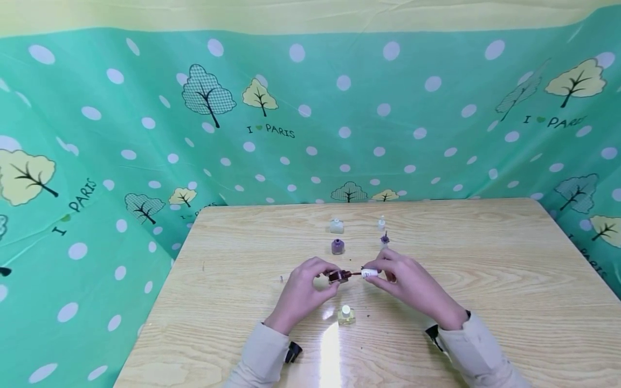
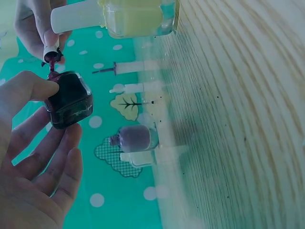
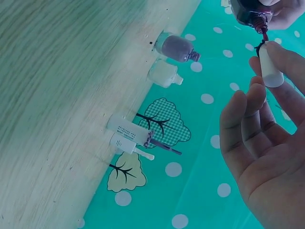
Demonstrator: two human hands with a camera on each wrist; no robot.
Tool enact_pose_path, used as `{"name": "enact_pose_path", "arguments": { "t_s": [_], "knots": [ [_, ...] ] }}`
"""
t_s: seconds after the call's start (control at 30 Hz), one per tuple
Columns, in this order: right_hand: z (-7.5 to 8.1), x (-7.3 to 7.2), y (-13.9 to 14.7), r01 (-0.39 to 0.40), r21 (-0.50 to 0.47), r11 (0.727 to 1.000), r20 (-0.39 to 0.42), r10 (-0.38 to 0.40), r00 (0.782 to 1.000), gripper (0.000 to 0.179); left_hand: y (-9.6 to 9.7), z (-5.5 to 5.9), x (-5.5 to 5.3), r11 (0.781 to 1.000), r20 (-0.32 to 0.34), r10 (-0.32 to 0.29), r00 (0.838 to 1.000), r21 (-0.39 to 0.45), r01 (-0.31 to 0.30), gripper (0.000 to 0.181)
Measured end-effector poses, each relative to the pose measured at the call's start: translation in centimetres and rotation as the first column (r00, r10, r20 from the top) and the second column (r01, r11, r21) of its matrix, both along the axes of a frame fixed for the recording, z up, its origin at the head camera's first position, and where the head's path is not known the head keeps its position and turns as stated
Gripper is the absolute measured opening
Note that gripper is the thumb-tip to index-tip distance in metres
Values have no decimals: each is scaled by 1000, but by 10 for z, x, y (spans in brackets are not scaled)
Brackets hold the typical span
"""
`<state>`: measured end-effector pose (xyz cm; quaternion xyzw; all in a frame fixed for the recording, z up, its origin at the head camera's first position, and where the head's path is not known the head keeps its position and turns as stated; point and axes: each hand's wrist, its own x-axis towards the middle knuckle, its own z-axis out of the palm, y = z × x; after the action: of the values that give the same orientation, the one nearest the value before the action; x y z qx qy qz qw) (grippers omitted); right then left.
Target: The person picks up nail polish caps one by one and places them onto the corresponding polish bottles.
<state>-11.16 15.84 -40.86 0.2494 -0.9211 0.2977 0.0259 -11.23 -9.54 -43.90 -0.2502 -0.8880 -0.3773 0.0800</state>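
The clearest writing was on the green cloth (image 1: 320,59) behind the table (image 1: 509,258): "I", a small green heart and "PARIS", repeated beside its printed trees. Lines of tiny print ran along the standing purple brush (image 3: 128,128) on its white cap, too small to read with certainty; small marks on the held cap (image 1: 370,273) were likewise illegible.

The left grip (image 1: 305,291) pinched the red bottle (image 1: 338,277) above the table, thumb on one face and fingertips against the opposite side, the outer fingers loosely bent. The bottle was tipped on its side, neck toward the right grip (image 1: 412,280). That grip held the white cap between thumb and forefinger, its other fingers curled loosely. The cap's red-coated brush (image 1: 356,274) met the bottle's mouth; how deep its tip went could not be told. Both forearms angled inward, pale sleeves (image 1: 262,347) at the wrists.

Beyond the grips stood the purple bottle (image 1: 337,247) and, behind it, the white bottle (image 1: 337,227), both uncapped. To their right, the purple brush and the white brush (image 1: 381,223) pointed upward. The capped yellow bottle (image 1: 346,317) stood nearer the person.
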Motion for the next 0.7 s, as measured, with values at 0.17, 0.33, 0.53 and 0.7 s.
{"name": "enact_pose_path", "arguments": {
  "t_s": [0.17, 0.33, 0.53, 0.7],
  "knots": [
    [0, 0, -3, -4, -3, 1000, 15, 4, 1000, 22, 0, 0, 0, 1000, 8, -2, 1000, -8, 2, 26],
    [-1, -1, -7, -20, -9, 1000, -6, 20, 1000, 21, 1, 1, 0, 1000, 7, -9, 1000, -9, 9, 25],
    [-5, -2, -10, -43, -20, 999, -33, 42, 999, 19, 3, 1, 1, 1000, 10, -12, 1000, -13, 12, 26],
    [-6, -2, -14, -51, -19, 999, -15, 51, 999, 19, 5, 2, 3, 1000, 7, -19, 1000, -12, 19, 27]
  ]
}}
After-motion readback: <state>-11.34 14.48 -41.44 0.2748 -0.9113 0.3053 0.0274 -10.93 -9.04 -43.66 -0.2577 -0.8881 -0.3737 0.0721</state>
